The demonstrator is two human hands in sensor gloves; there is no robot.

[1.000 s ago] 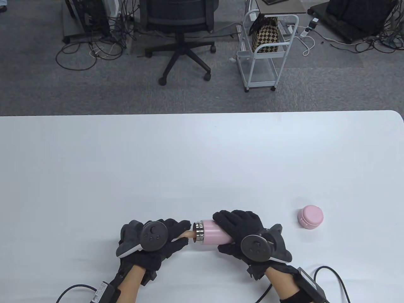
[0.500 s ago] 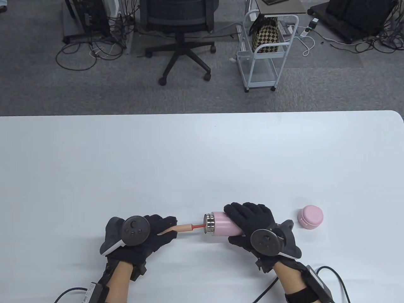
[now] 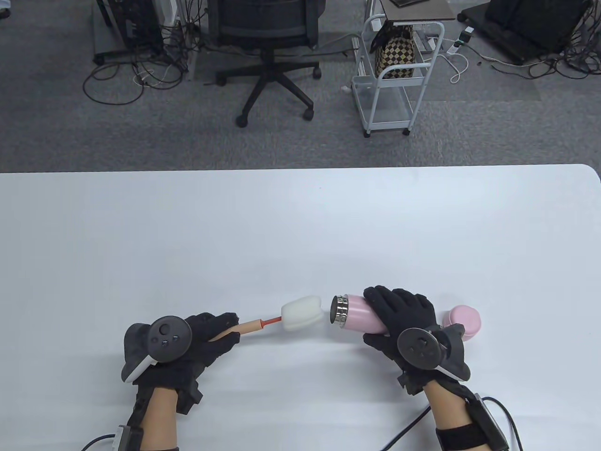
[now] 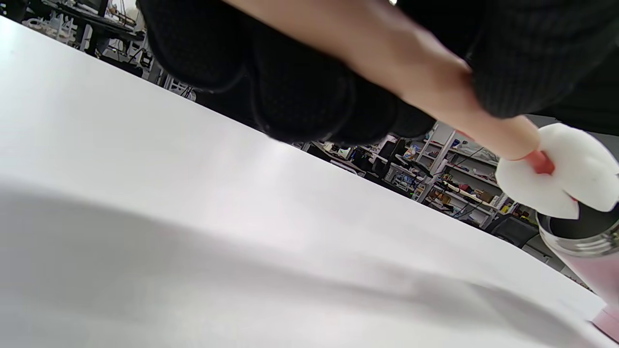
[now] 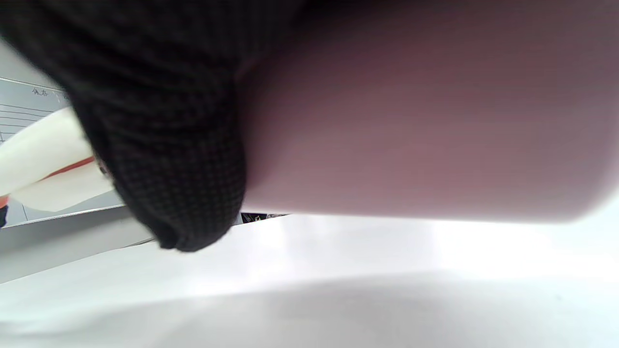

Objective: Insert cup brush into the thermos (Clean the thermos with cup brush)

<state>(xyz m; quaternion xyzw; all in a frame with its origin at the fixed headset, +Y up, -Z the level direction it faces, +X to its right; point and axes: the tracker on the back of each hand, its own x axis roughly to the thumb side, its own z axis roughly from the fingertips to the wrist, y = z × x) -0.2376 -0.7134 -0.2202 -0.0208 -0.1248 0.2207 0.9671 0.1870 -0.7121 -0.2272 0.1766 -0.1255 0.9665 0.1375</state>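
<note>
1. The pink thermos fills the upper frame, close and blurred.
2. Black-gloved fingers of the right hand wrap its side.
3. At left, the cup brush shows its white sponge.
4. Below lies the white counter.

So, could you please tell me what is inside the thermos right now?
Nothing visible: the sponge head of the cup brush sits just outside the thermos mouth. The left wrist view shows only a dark opening; deeper inside is hidden.
</note>
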